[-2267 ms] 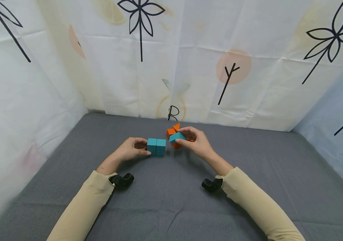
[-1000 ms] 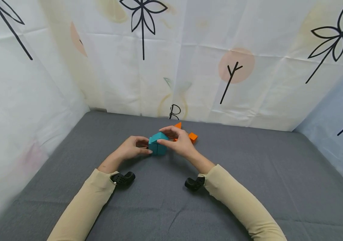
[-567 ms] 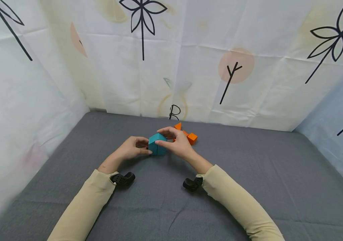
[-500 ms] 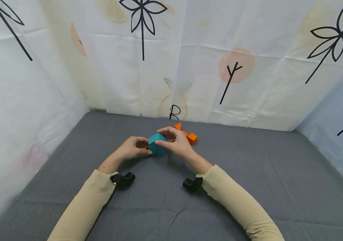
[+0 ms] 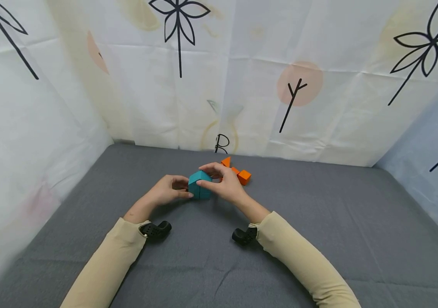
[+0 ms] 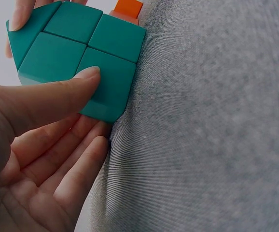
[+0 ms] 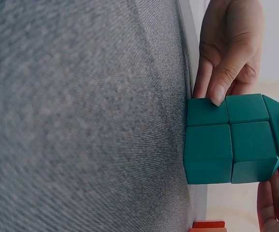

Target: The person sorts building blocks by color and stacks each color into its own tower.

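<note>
Teal cubes [image 7: 208, 154] stand stacked two wide and two high on the grey cloth. A teal triangular block [image 5: 199, 176] lies on top like a roof, seen edge-on as a wedge in both wrist views. My left hand [image 5: 167, 190] grips the stack's left side low down, its thumb on a bottom cube [image 6: 113, 89]. The thumb and fingers of my right hand [image 5: 226, 182] pinch the triangular block, which rests against the upper cubes. In the head view, that hand covers part of the stack's right side.
Just behind and right of my right hand lie orange blocks: a cube [image 5: 244, 177], a triangular piece [image 5: 226, 161] and others partly hidden by the hand. Behind the grey cloth-covered table [image 5: 188, 265] hangs a white patterned curtain [image 5: 257, 102].
My right hand has carried the teal triangular block left from before the orange blocks and set it level on the cubes. The left hand has kept its place. The last half second shows hardly any movement.
</note>
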`<state>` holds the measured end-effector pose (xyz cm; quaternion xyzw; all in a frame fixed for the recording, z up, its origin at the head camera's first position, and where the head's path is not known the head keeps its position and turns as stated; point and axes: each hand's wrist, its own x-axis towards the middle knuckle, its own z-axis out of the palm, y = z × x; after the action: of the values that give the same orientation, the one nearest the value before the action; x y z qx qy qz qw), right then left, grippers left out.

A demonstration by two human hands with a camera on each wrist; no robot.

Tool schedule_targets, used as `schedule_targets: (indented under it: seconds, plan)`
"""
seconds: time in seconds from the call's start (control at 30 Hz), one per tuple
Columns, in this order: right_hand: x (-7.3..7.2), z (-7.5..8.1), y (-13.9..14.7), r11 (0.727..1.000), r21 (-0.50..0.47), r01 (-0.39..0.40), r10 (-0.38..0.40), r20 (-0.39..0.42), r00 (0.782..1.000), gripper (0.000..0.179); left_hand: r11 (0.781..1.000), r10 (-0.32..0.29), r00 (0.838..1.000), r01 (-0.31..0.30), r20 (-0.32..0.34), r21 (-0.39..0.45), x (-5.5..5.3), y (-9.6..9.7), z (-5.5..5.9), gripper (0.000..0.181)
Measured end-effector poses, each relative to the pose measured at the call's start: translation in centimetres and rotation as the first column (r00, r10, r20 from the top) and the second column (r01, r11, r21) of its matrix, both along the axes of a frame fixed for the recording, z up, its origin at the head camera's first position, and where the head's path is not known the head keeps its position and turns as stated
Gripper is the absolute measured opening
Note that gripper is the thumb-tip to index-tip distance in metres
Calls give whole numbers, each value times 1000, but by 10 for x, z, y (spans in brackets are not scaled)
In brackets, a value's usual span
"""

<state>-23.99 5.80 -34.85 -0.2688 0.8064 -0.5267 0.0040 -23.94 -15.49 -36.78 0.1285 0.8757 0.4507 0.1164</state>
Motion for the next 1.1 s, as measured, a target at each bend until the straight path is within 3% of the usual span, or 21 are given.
schedule_targets:
  seconds: [0.57, 0.77, 0.9, 1.1]
  plan:
    - [0, 3, 8, 998, 51, -23, 20, 54, 998, 48, 999, 8, 1000, -8, 3, 32, 3, 6, 0, 56]
    - [1, 6, 16, 998, 56, -18, 14, 68, 998, 48, 999, 21, 999, -22, -49, -28, 5, 11, 6, 63]
    - [0, 7, 21, 998, 51, -43, 40, 61, 997, 49, 999, 52, 995, -52, -84, -8, 8, 13, 13, 68]
    - [-1, 12, 35, 998, 40, -44, 42, 31, 999, 51, 998, 55, 977, -61, -205, -21, 10, 23, 23, 75]
